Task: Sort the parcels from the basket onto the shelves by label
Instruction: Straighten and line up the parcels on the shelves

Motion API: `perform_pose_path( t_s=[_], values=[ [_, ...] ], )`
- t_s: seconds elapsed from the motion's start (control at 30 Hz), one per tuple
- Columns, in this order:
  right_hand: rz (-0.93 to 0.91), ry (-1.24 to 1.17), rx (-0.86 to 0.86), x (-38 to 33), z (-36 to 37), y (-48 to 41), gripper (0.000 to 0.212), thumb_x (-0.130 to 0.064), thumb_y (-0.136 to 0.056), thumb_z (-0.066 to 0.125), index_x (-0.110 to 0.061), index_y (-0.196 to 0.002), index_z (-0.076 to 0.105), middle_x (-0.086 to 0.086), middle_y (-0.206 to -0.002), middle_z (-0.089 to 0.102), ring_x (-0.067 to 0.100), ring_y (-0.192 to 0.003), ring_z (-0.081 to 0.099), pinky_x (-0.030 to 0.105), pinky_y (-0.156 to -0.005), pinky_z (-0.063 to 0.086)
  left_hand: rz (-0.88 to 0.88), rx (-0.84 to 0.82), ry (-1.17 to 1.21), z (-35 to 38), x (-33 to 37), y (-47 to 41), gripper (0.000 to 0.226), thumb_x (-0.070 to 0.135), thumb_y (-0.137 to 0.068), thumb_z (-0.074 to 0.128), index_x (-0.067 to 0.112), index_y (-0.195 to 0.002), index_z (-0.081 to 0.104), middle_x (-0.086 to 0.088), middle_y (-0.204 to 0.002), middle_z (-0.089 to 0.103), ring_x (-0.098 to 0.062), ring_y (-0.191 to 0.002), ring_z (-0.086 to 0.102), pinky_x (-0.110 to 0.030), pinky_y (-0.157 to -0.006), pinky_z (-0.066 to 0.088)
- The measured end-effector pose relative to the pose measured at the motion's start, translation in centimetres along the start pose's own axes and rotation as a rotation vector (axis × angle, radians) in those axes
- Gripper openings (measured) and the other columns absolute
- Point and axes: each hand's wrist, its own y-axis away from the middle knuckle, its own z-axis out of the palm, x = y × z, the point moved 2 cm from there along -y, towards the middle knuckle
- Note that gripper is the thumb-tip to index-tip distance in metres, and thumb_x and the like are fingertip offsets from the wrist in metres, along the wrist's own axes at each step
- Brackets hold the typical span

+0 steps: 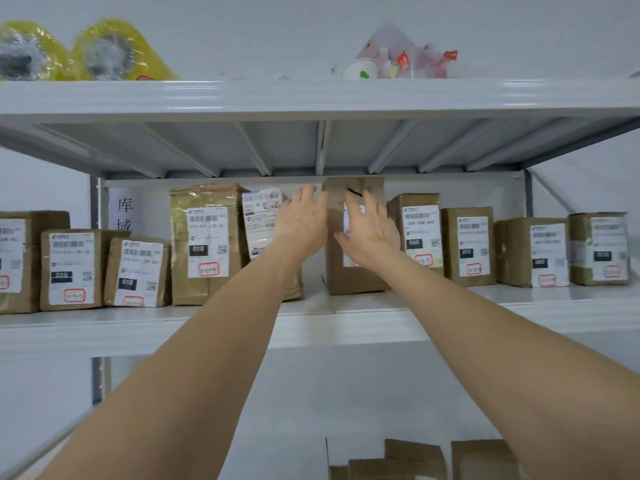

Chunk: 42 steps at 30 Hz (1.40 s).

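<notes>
A tall brown cardboard parcel (353,271) with a white label stands upright on the middle shelf (311,323), between other labelled parcels. My left hand (301,225) rests against its left edge with the fingers spread. My right hand (369,233) lies flat over its front face and covers most of the label. Neither hand wraps around the parcel. A row of brown parcels with white labels fills the shelf, some marked 010 (204,242) on the left and some marked 060 (417,233) on the right. The basket is out of view.
The upper shelf (311,98) hangs just above the tall parcel and carries yellow tape rolls (117,53) and a plastic bag of small items (401,60). More brown boxes (415,459) sit on the lower shelf. A gap lies left of the tall parcel.
</notes>
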Motion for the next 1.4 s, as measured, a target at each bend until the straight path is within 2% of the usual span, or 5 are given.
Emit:
perform_pose_path(
  t_s=[0.4,0.77,0.9,1.03,1.4],
  values=[
    [0.092,0.008,0.042,10.2,0.4,-2.9,0.075,-0.042,-0.092,0.056,-0.021,-0.15,0.013,0.016,-0.158,0.005,0.033,-0.146,0.009,0.046,-0.116,0.023,-0.004,-0.02,-0.01,3.1,6.7,-5.7,0.069,0.035,-0.087,0.06,0.017,-0.144,0.027,-0.009,-0.144,0.032,-0.028,-0.134,0.032,-0.04,-0.106,0.032],
    [0.137,0.125,0.099,13.6,2.8,-8.0,0.077,-0.05,-0.089,0.054,-0.026,-0.15,0.015,0.017,-0.158,-0.001,0.039,-0.146,0.001,0.049,-0.116,0.013,-0.056,0.039,-0.041,6.8,8.1,-12.3,0.085,0.06,-0.086,0.048,0.023,-0.151,0.008,-0.011,-0.153,0.022,-0.034,-0.142,0.017,-0.07,-0.108,0.011],
    [0.155,0.109,0.084,14.1,3.7,-8.9,0.07,-0.052,-0.088,0.055,-0.031,-0.147,0.024,0.014,-0.157,0.007,0.039,-0.145,0.0,0.053,-0.111,0.025,-0.122,-0.005,-0.07,7.6,8.4,-13.3,0.081,0.064,-0.086,0.042,0.027,-0.151,0.009,-0.01,-0.155,0.02,-0.036,-0.143,0.011,-0.074,-0.104,0.008],
    [0.181,0.041,0.069,14.5,3.8,-9.2,0.055,-0.047,-0.088,0.056,-0.036,-0.139,0.038,0.009,-0.151,0.018,0.038,-0.141,0.012,0.046,-0.091,0.044,-0.182,-0.044,-0.05,8.1,9.1,-13.5,0.078,0.068,-0.082,0.046,0.03,-0.146,0.023,-0.011,-0.152,0.022,-0.037,-0.141,0.014,-0.076,-0.101,0.012],
    [0.177,-0.06,0.039,12.3,3.3,-8.8,0.06,-0.048,-0.082,0.062,-0.034,-0.137,0.041,0.009,-0.137,0.034,0.036,-0.115,0.047,0.036,-0.079,0.041,-0.22,-0.079,-0.021,5.8,8.1,-12.8,0.071,0.061,-0.078,0.06,0.035,-0.139,0.033,-0.013,-0.144,0.028,-0.039,-0.133,0.024,-0.066,-0.098,0.028]
  ],
)
